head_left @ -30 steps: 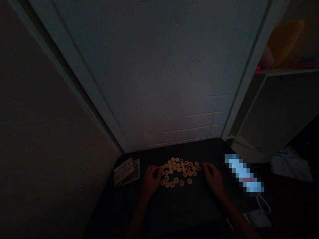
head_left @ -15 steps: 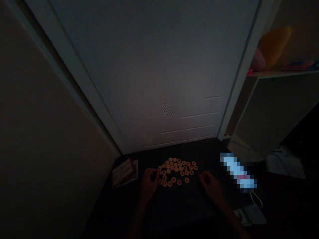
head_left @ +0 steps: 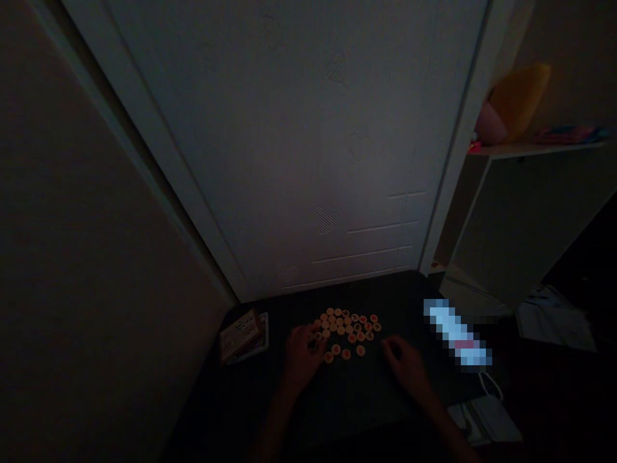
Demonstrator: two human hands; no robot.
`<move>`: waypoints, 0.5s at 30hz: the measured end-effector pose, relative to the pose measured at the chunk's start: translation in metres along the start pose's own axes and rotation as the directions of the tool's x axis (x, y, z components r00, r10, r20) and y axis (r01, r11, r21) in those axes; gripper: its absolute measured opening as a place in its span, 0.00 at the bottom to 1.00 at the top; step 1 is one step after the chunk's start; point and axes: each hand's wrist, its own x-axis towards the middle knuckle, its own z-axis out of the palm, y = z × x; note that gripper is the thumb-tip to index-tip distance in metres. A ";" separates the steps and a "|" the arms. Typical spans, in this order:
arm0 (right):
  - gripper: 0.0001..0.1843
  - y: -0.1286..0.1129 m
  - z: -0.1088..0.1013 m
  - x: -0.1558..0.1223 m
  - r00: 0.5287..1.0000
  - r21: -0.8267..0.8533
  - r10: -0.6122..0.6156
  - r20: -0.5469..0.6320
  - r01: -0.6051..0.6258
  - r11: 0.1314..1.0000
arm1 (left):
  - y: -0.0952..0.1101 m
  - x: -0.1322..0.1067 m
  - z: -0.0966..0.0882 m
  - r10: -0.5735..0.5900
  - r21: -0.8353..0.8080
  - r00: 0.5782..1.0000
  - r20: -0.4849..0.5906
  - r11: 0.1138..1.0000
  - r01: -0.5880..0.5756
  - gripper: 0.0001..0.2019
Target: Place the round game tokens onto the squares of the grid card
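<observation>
Round wooden Chinese chess pieces (head_left: 340, 330) lie in a loose cluster on the dark table. Some show red or dark characters; others are plain on top. My left hand (head_left: 304, 352) is over the cluster's left end, its bent fingers apart and touching or just above pieces there, several of which it hides. To the right of the cluster, my right hand (head_left: 405, 361) rests low over the table, apart from the pieces. Its fingers are curled, with thumb and forefinger tips close together. Dim light hides whether anything is between them.
A wooden box (head_left: 241, 335) lies on a white tray (head_left: 264, 334) at the table's left. A bright pixelated area (head_left: 457, 332) is at the right, with a white cable (head_left: 492, 388) below it. Behind the dark table (head_left: 337, 402) stands a pale door panel (head_left: 299, 161).
My left hand has moved right, over the left end of the pieces, covering several that showed before. My right hand stays nearly where it was. The view has shifted slightly.
</observation>
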 end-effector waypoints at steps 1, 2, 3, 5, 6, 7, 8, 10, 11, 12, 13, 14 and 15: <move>0.20 0.000 0.000 0.000 1.000 0.004 -0.006 -0.003 0.006 1.000 | 0.003 0.003 0.000 -0.009 0.009 1.000 0.004 1.000 0.009 0.16; 0.20 0.001 0.000 0.000 1.000 0.007 -0.010 -0.005 0.010 1.000 | 0.005 0.007 0.000 -0.009 0.020 1.000 0.018 1.000 0.009 0.16; 0.20 0.001 0.001 0.000 1.000 0.009 -0.013 -0.008 0.013 1.000 | 0.007 0.010 -0.001 -0.002 0.034 0.999 0.041 0.999 0.001 0.16; 0.20 0.001 0.000 0.000 1.000 0.015 -0.010 -0.012 0.010 1.000 | 0.011 0.015 -0.002 0.010 0.069 0.995 0.098 0.997 -0.017 0.15; 0.20 0.001 0.000 0.001 1.000 0.018 -0.008 -0.011 0.008 1.000 | 0.013 0.017 -0.003 0.009 0.090 0.992 0.127 0.996 -0.021 0.15; 0.20 0.001 0.000 0.001 1.000 0.018 -0.004 -0.010 0.004 1.000 | 0.014 0.019 -0.004 0.003 0.112 0.988 0.152 0.993 -0.020 0.15; 0.20 0.001 0.000 0.001 1.000 0.017 -0.001 -0.010 0.001 1.000 | 0.015 0.020 -0.004 -0.006 0.135 0.986 0.168 0.991 -0.017 0.15; 0.21 0.001 0.000 0.001 1.000 0.011 0.003 -0.012 -0.002 1.000 | 0.018 0.022 -0.003 -0.023 0.175 0.982 0.187 0.984 -0.010 0.15; 0.21 0.000 0.000 0.001 1.000 0.009 0.001 -0.017 0.000 1.000 | 0.019 0.023 -0.003 -0.031 0.192 0.981 0.191 0.981 -0.006 0.15; 0.21 0.000 0.000 0.001 1.000 0.008 -0.002 -0.023 0.002 1.000 | 0.020 0.023 -0.001 -0.039 0.203 0.981 0.191 0.979 0.000 0.14; 0.21 0.000 0.001 0.002 1.000 0.009 -0.003 -0.029 0.004 1.000 | 0.020 0.024 0.000 -0.047 0.206 0.980 0.191 0.979 0.006 0.13; 0.21 0.000 0.001 0.002 0.999 0.010 -0.002 -0.034 0.002 1.000 | 0.020 0.024 0.002 -0.053 0.203 0.980 0.192 0.979 0.013 0.12; 0.21 -0.001 0.001 0.002 0.999 0.012 0.001 -0.033 -0.001 1.000 | 0.021 0.024 0.003 -0.058 0.196 0.980 0.193 0.980 0.019 0.12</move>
